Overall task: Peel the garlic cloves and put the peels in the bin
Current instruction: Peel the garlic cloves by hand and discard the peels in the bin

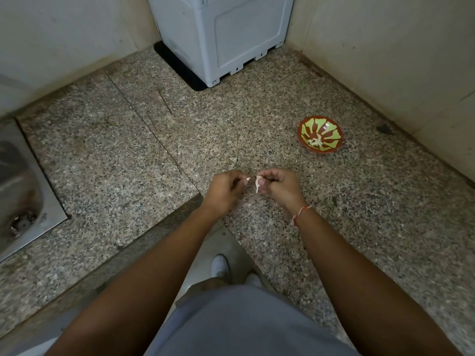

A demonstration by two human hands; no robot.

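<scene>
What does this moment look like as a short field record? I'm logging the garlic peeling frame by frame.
surface: speckled stone counter
left hand: pinches a bit of peel
right hand: grips the garlic clove, loose peel hanging below
bowl: red and green, on the counter to the right, pale garlic pieces inside
grey plastic appliance: in the far corner
sink: steel, at left edge
bin: not in view

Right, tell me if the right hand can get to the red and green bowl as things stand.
Probably yes: bare counter lies between the right hand and the bowl. But its fingers are pinching the garlic clove, so it isn't free.
</scene>
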